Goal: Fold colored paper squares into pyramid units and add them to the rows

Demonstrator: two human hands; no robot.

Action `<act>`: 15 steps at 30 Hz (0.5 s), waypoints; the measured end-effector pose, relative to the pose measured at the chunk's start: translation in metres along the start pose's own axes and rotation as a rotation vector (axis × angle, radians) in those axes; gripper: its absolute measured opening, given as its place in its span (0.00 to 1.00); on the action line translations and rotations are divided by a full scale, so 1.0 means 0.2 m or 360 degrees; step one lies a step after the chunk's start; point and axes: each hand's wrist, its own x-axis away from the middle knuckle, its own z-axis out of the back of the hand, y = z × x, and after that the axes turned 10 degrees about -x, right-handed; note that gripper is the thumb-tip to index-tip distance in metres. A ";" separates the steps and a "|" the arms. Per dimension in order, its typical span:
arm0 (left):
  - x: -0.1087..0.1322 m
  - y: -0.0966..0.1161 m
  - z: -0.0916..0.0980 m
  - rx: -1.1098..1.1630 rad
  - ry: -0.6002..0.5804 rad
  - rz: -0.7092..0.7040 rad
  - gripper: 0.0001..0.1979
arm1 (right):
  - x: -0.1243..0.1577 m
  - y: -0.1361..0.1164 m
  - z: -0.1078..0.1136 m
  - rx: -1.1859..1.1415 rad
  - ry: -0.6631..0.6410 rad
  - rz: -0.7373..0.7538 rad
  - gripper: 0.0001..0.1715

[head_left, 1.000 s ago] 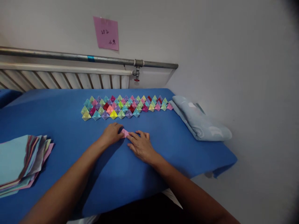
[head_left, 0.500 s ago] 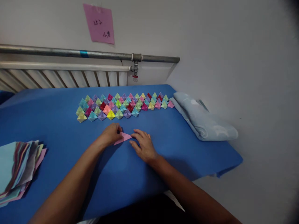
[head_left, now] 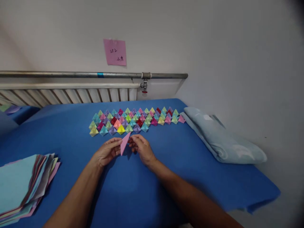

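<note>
A: State of left hand [head_left: 106,153]?
B: Fingers curled close, tips pinched on lower left edge of pink folded paper [head_left: 124,143].
A: Right hand [head_left: 142,148]?
B: Fingers drawn together, gripping same paper along its right edge.
A: Paper position?
B: Between both hands, tilted up on edge over blue table cover [head_left: 71,126]; contact with cover not discernible.
A: Surroundings?
B: Rows of coloured folded pieces [head_left: 133,120] just beyond the hands. Stack of coloured sheets [head_left: 23,180] well apart, far left. Folded light-blue cloth [head_left: 220,139] at right.
</note>
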 end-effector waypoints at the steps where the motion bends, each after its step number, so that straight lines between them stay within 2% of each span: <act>1: -0.01 -0.01 0.01 0.0062 0.0005 0.0015 0.08 | -0.01 0.02 -0.02 -0.0038 -0.0026 -0.0017 0.16; 5: -0.04 -0.03 0.01 0.0244 0.0014 0.0076 0.07 | -0.01 0.05 -0.04 0.0000 -0.0069 -0.0009 0.16; 10: -0.05 -0.03 -0.01 0.0339 0.0001 0.0123 0.06 | -0.03 0.03 -0.01 0.0006 -0.0090 0.0016 0.12; 15: -0.05 -0.05 -0.01 0.0368 -0.0023 0.0105 0.07 | -0.03 0.02 -0.01 0.0007 -0.0119 -0.0012 0.13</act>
